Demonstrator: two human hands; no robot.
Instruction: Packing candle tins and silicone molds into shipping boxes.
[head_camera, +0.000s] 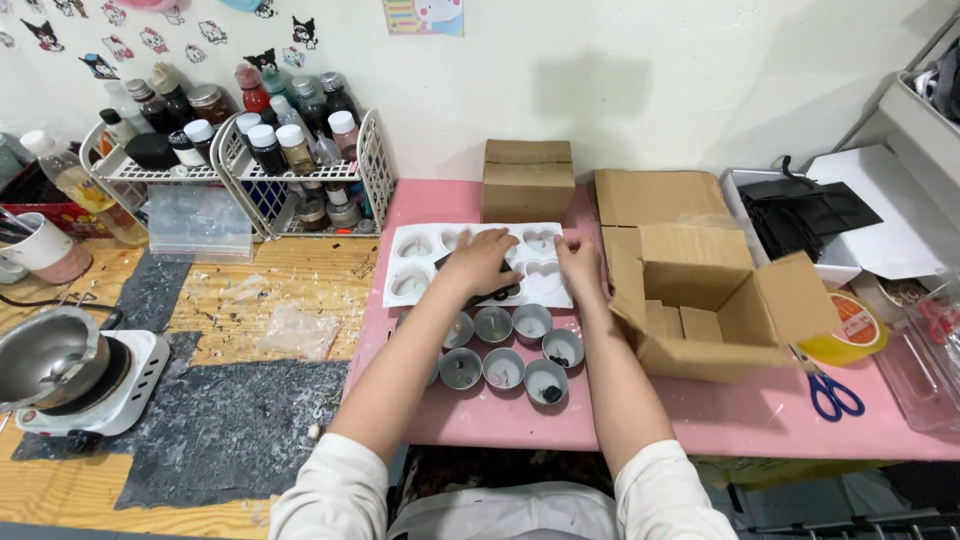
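Note:
A white tray mould with heart-shaped cavities (415, 262) lies on the pink table (700, 410). My left hand (480, 262) rests on the mould's middle, fingers curled over a dark object that it mostly hides. My right hand (580, 266) touches the mould's right edge with fingers bent; I cannot tell what it pinches. Just in front of the mould stand several small round metal cups (503, 367), some with dark bits inside.
An open cardboard box (700, 300) sits right of my hands, a closed one (527, 180) behind the mould. Blue scissors (832, 393) and a yellow tape roll (850, 330) lie far right. Wire racks of bottles (290, 160) and a small hotplate with pot (70, 375) stand left.

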